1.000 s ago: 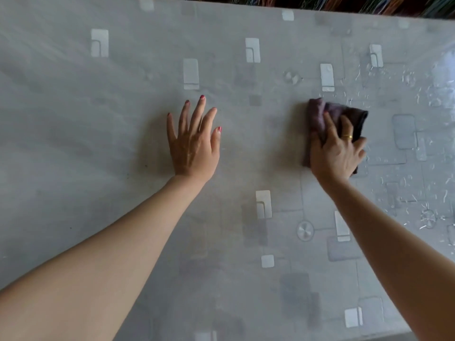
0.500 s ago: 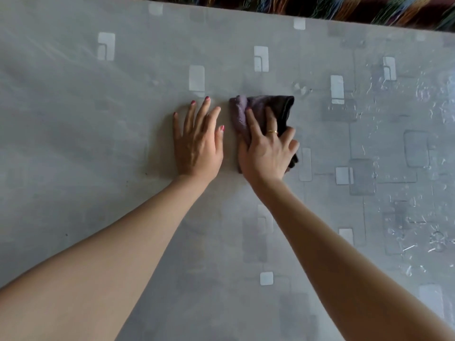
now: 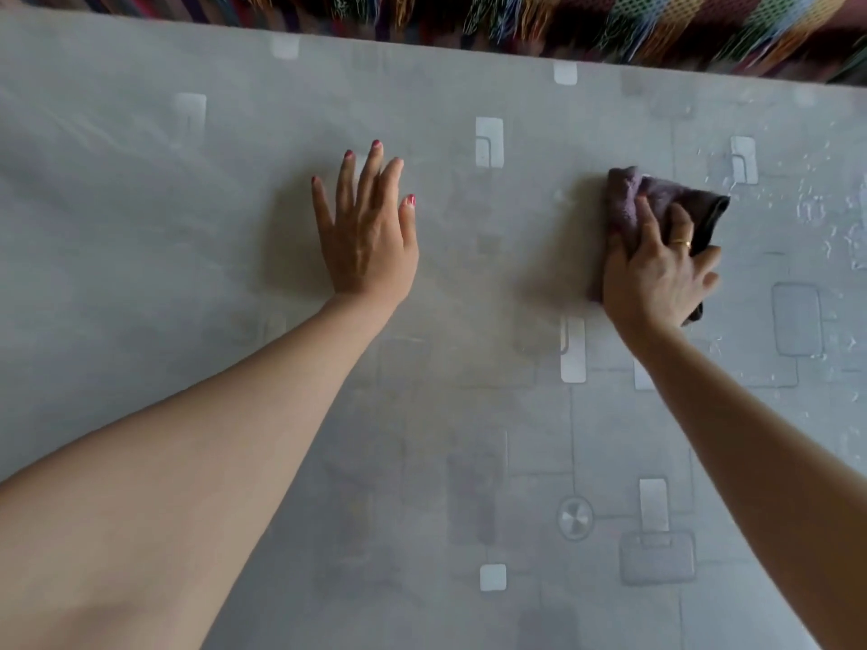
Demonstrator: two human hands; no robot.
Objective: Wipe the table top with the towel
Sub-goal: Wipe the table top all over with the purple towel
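A grey table top (image 3: 140, 236) with a pattern of pale squares fills the head view. My right hand (image 3: 657, 274) presses a folded dark purple towel (image 3: 628, 199) flat onto the table at the right, fingers spread over it, a gold ring on one finger. The towel's far edge and right corner stick out past my fingers. My left hand (image 3: 366, 227) lies flat on the table near the middle, palm down, fingers apart, holding nothing. It is well to the left of the towel.
The table's far edge (image 3: 469, 46) runs across the top, with a striped multicoloured fringed fabric (image 3: 610, 25) beyond it. Shiny wet streaks and droplets (image 3: 816, 208) mark the surface at the right, just past the towel.
My right hand has slid the towel from beside my left hand back out to the right. My left hand has stayed planted in the same spot.
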